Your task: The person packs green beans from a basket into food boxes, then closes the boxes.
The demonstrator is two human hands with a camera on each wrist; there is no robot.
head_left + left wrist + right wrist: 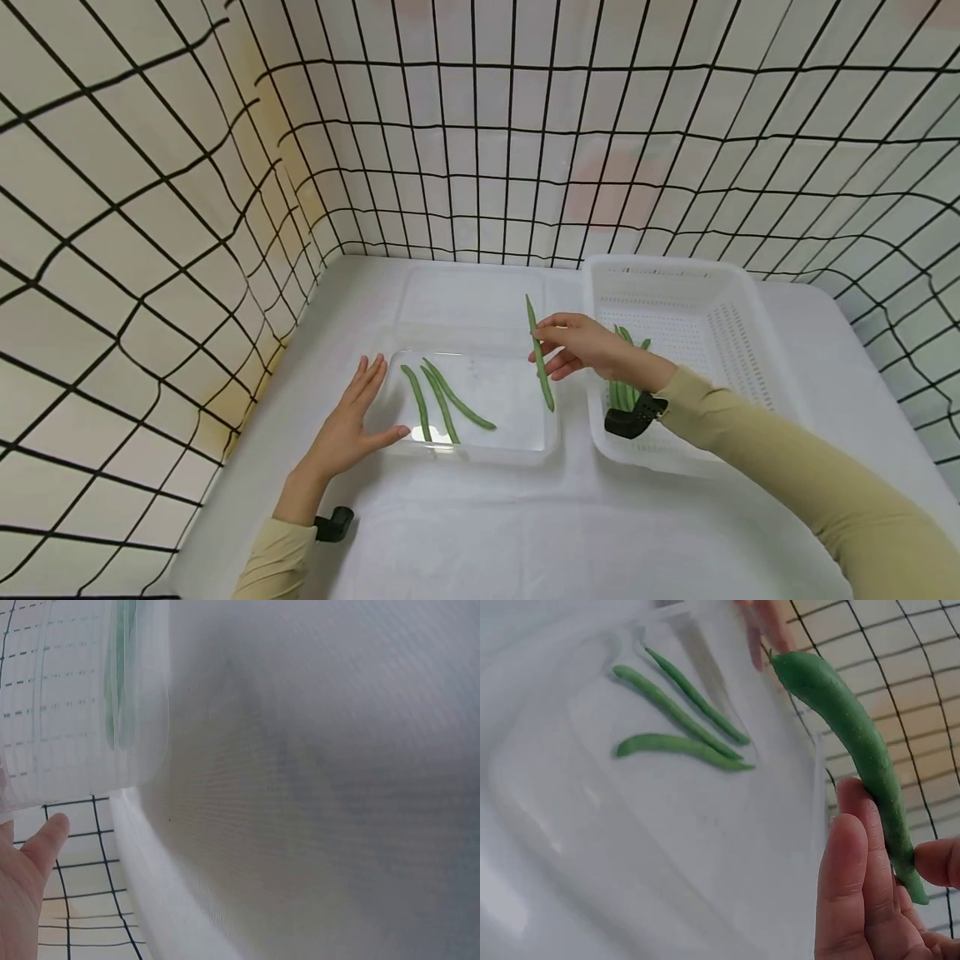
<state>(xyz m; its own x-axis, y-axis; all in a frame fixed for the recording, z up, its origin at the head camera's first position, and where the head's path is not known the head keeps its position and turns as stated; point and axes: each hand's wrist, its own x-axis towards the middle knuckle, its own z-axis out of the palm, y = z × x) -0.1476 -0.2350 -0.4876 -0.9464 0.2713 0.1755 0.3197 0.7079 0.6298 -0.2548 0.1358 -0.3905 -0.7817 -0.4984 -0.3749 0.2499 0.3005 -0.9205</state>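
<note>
Between thumb and fingers my right hand [581, 343] pinches a green bean [862, 742], held over the right edge of a clear plastic container [517, 442]. Three green beans [459, 400] lie inside that container, toward its left side. My left hand [345, 429] has its fingers straight and thumb spread, at the container's left wall; in the left wrist view only part of the left hand [30, 877] shows. A white perforated basket [750, 333] stands to the right, with several green beans [622, 392] in it, partly hidden under my right wrist.
A clear flat lid-like piece [472, 296] lies behind the container. Black wire grid panels [510, 150] enclose the back and sides of the table [480, 533], which has a white cover. Dark wrist devices [636, 415] sit on both wrists.
</note>
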